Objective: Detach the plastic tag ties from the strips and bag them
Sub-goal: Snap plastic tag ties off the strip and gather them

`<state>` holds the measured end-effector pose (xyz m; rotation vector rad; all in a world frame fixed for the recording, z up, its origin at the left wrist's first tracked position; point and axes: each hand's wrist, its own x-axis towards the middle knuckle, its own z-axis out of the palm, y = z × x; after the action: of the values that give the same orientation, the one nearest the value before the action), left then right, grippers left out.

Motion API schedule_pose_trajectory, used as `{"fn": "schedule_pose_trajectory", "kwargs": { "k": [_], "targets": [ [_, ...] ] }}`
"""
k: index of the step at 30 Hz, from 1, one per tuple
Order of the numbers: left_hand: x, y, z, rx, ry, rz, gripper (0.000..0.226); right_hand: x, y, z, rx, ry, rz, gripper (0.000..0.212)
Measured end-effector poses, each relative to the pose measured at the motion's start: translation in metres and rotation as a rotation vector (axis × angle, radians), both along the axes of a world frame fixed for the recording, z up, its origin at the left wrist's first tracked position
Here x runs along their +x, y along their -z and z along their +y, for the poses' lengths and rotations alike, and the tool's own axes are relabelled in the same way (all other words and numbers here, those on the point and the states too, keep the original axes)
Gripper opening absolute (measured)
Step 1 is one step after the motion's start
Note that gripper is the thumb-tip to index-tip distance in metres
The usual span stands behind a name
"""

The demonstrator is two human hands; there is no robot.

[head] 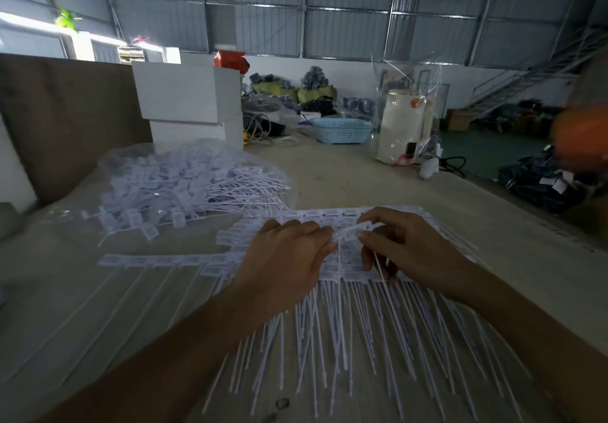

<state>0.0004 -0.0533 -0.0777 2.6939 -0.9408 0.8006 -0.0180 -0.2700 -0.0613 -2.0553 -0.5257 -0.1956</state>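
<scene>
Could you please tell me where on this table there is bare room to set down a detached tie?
Bare table lies between the bagged ties, blue basket and white appliance. The near side is crowded with strips under both hands.

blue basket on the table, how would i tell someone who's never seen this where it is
Start at the stacked white boxes at the far left of the long table and look right along its far end. The blue basket sits there, just left of the tall cream appliance wrapped in clear plastic. It is the only light blue thing with a perforated wall.
</scene>
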Motion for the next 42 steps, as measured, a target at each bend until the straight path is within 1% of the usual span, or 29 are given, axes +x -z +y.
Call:
{"fn": "schedule_pose_trajectory", "kwargs": {
  "k": [3, 6, 9, 13, 15, 20, 21, 24, 25, 29, 34, 37, 40, 42],
  "targets": [
    [-0.001, 0.0, -0.001, 0.008, 0.007, -0.015, 0.031, 0.0, 0.0, -0.001, -0.011, -0.003, -0.039, 0.011],
    [-0.003, -0.001, -0.001, 0.003, 0.012, -0.022, 0.03, 0.0, 0.001, -0.002, -0.037, 0.005, -0.077, 0.011],
    [-0.004, -0.002, -0.001, -0.008, 0.013, -0.015, 0.034, -0.001, -0.001, -0.002, -0.061, 0.014, -0.103, 0.011],
    [-0.003, -0.002, -0.003, -0.033, 0.01, 0.012, 0.046, -0.003, -0.004, -0.001, -0.058, 0.015, -0.12, 0.013],
    [-0.003, -0.002, -0.003, -0.059, 0.02, 0.027, 0.046, -0.003, -0.005, 0.0, -0.051, 0.013, -0.108, 0.012],
    [-0.001, -0.002, -0.004, -0.122, -0.001, 0.091, 0.03, -0.005, -0.006, 0.005, 0.073, -0.036, 0.024, 0.011],
    [-0.001, -0.001, -0.004, -0.14, 0.004, 0.115, 0.028, -0.005, -0.005, 0.006, 0.063, -0.026, 0.012, 0.012],
    [0.002, 0.002, -0.004, -0.279, 0.028, 0.254, 0.023, -0.005, -0.004, 0.008, -0.114, 0.03, -0.186, 0.016],
    [0.004, 0.002, -0.004, -0.316, 0.043, 0.263, 0.023, -0.005, -0.004, 0.008, -0.136, 0.039, -0.226, 0.016],
    [0.006, 0.0, -0.003, -0.349, 0.106, 0.182, 0.024, -0.005, -0.003, 0.008, -0.055, 0.04, -0.215, 0.016],
    [0.005, -0.001, -0.004, -0.435, 0.123, 0.204, 0.028, -0.005, -0.004, 0.009, -0.033, 0.038, -0.179, 0.014],
    [0.001, -0.005, -0.003, -0.378, 0.139, 0.185, 0.021, -0.007, -0.008, 0.005, -0.09, 0.061, -0.233, 0.011],
    [-0.002, -0.011, -0.006, -0.369, 0.242, 0.188, 0.016, -0.008, -0.012, 0.004, -0.095, 0.1, -0.286, 0.013],
    [-0.006, -0.017, -0.006, -0.412, 0.28, 0.182, 0.028, -0.008, -0.013, 0.007, 0.001, 0.117, -0.26, 0.01]
  ]
}}
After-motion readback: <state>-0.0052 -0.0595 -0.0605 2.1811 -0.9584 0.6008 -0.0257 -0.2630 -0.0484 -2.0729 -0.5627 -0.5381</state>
